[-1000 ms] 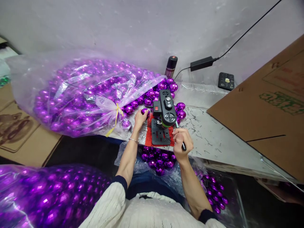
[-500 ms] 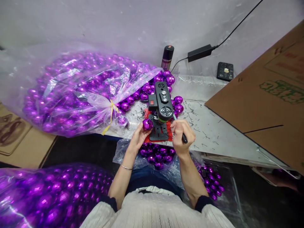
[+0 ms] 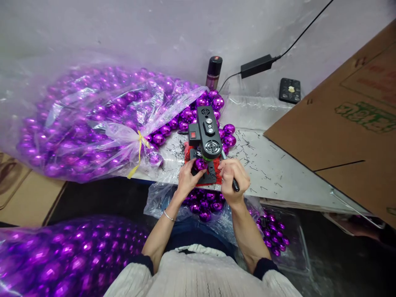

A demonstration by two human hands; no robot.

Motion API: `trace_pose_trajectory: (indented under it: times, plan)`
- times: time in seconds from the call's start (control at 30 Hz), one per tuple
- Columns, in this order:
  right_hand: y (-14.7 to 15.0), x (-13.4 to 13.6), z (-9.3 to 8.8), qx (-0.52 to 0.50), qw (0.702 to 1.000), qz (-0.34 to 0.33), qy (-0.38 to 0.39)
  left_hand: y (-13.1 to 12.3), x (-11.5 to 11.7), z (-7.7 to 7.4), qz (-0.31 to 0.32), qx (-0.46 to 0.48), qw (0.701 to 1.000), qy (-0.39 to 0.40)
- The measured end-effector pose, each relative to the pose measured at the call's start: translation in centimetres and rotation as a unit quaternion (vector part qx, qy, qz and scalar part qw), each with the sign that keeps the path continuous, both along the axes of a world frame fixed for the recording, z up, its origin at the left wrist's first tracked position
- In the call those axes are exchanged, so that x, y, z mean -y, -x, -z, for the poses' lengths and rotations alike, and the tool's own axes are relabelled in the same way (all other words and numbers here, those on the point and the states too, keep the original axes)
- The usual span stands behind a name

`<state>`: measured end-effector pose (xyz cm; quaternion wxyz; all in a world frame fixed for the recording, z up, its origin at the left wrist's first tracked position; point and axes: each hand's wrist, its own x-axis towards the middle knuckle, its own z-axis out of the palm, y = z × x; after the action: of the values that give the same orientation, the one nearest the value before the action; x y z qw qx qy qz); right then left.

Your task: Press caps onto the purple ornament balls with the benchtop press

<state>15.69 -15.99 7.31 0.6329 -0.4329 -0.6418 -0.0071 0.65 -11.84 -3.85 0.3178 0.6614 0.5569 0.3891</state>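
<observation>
A shiny purple faceted ball is pinched between the thumb and fingers of my left hand, just under the front end of a small black bench machine. My right hand is wrapped round the machine's lever, whose black grip pokes out below the fist. The machine stands on a slotted black base plate over a red cloth. Several more purple balls lie in clear plastic on my lap. The ball's underside is hidden by my fingers.
A tied clear bag of purple balls fills the table's left, with loose balls behind the machine. A spray can, power adapter and dark phone-like object stand behind. A cardboard box leans at right. Small black hooks litter the table.
My left hand has carried the purple ball rightward from beside the machine to beneath its front end. My right hand stays on the lever. The whole view has shifted slightly.
</observation>
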Motion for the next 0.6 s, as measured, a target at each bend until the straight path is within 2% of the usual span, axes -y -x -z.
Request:
trace_pose_trajectory:
  times: [0.13,0.27,0.47,0.6]
  plan:
    - [-0.1,0.1,0.3,0.009,1.000,0.004,-0.002,0.6,-0.2,-0.1,0.051,-0.047,0.996,-0.057]
    - [-0.2,0.2,0.7,0.011,1.000,0.001,-0.002,0.9,-0.1,-0.1,0.074,-0.042,0.995,-0.055]
    - [-0.2,0.1,1.1,0.007,1.000,0.008,-0.004,-0.1,-0.8,-0.4,0.067,0.088,0.994,0.017]
    - [-0.4,0.3,1.1,0.019,1.000,0.007,0.008,-0.4,-1.0,0.2,0.084,0.136,0.987,0.024]
